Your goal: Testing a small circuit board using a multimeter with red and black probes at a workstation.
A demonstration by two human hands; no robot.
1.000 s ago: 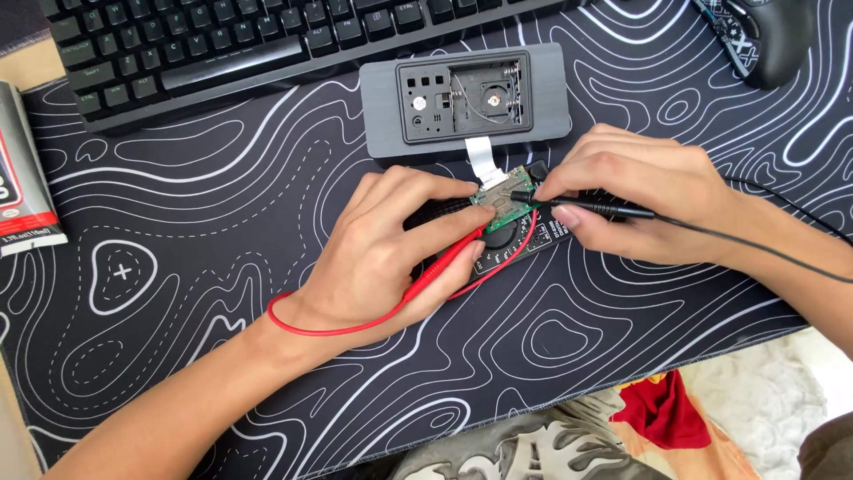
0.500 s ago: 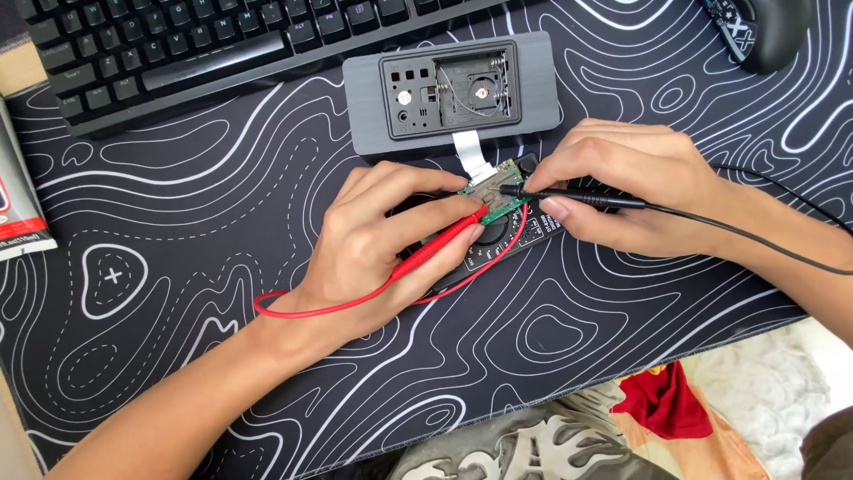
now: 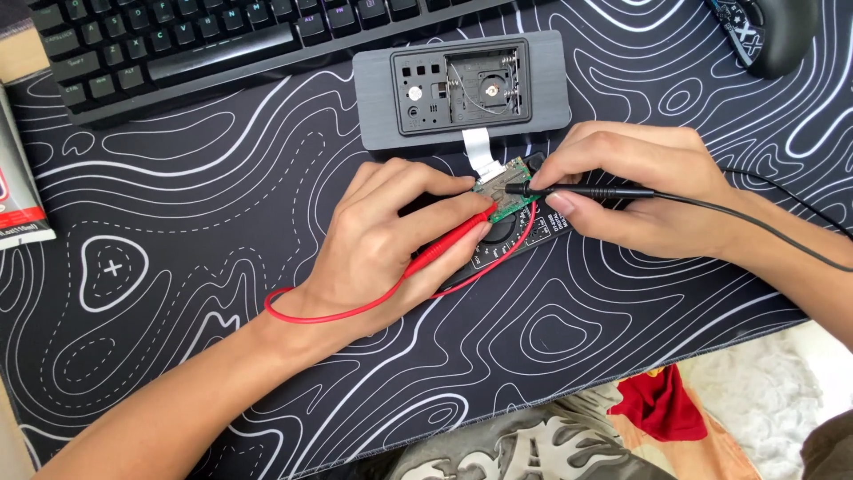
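Here the left hand [image 3: 382,240] pinches a red probe [image 3: 449,246] in its grip, tip set on a small green circuit board [image 3: 505,191] that lies over a black multimeter [image 3: 506,233] on the counter's patterned black mat [image 3: 178,267]. The right hand [image 3: 631,182] pinches a black probe [image 3: 577,190] between thumb and fingers, its tip touching the same board from the other side. A white ribbon cable [image 3: 480,149] joins the board to an opened grey device [image 3: 462,89] just behind it. A keyboard [image 3: 222,40] lies further back, a mouse [image 3: 769,31] at the far right.
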